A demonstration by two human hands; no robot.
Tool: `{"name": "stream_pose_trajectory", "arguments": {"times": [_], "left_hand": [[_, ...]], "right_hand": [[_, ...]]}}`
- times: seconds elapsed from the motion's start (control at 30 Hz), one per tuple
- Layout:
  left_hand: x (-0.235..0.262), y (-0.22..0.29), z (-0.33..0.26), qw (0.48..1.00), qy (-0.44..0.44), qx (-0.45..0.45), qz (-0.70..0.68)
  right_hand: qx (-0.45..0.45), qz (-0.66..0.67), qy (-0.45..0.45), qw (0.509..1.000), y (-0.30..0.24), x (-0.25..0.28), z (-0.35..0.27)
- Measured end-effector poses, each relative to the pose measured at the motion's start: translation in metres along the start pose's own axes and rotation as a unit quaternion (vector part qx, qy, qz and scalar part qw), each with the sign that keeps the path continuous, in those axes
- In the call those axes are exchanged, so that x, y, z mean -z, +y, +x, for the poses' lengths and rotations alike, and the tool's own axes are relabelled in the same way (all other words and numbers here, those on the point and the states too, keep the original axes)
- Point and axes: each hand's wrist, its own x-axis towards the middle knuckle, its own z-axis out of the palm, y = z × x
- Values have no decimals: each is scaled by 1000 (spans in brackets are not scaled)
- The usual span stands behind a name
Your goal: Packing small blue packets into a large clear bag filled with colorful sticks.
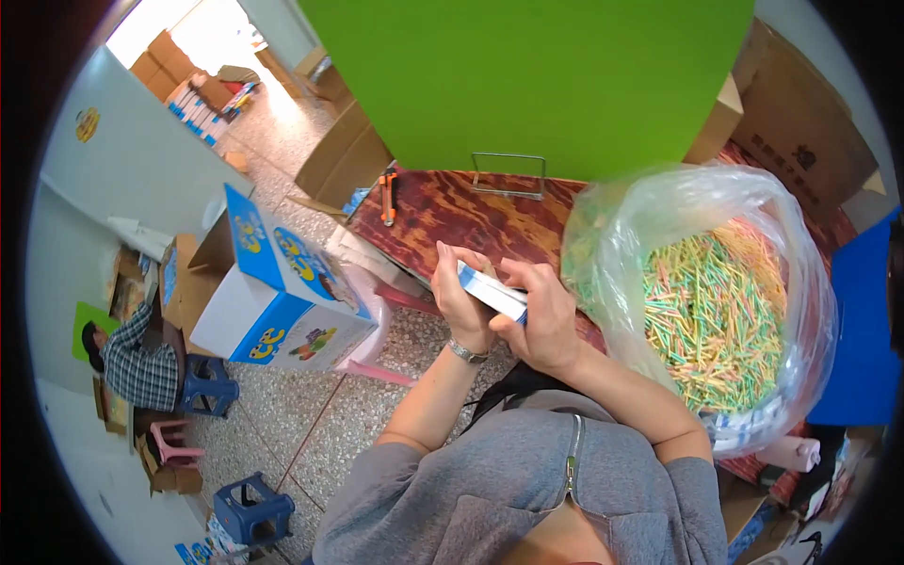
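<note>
A small white carton with a blue end is held in front of my chest, over the near edge of the table. My left hand wraps its left side, and my right hand grips its right side with the thumb along the near edge. Both hands are closed on it; the palms hide part of its faces. To the right of my right hand stands a large clear plastic bag, its mouth spread wide. Inside lie a great many thin pastel sticks in green, yellow and pink.
On the dark red patterned table are an orange-handled cutter and a wire stand below a green panel. To the left, a white-and-blue display box sits on a pink stool. Farther left, another person sits near blue stools.
</note>
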Motion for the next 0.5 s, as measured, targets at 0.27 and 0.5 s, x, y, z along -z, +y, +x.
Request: {"name": "stream_pose_trajectory", "arguments": {"times": [0.27,0.5], "left_hand": [[-28,-28,-9,937,-145,296,-114],[-31,-47,-17,897,-116,408,-124]], "right_hand": [[-247,191,-57,948,28,45,-3],[-243,218,-108,939,53,56,4]]}}
